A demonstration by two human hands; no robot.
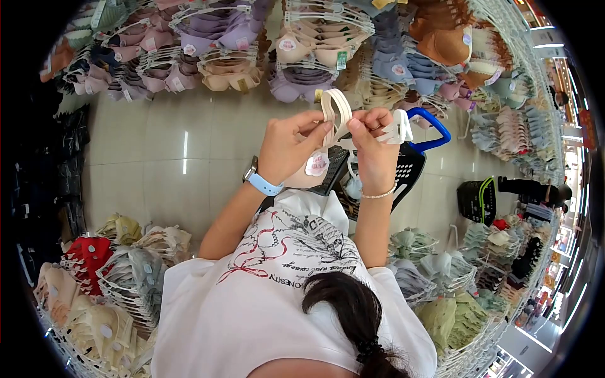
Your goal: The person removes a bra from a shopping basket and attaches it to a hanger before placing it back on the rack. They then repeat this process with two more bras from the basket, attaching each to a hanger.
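Note:
My left hand (287,145), with a watch on a light blue band at the wrist, pinches the cream strap (337,107) of a bra. Opposite it, my right hand (376,148) grips the other side of the same looped strap between thumb and fingers. A white plastic hanger (403,126) sticks out beside the right fingers; how it is held is partly hidden. Below my left hand hangs the beige bra cup (304,180), bearing a round pink-and-white tag (317,164). The rest of the bra is hidden behind my hands.
A black shopping basket (411,170) with a blue handle (435,133) stands just beyond my right hand. Racks of hanging bras (324,44) line the far side and both near sides. Another person (535,189) is at the right by a black-and-green basket (477,200).

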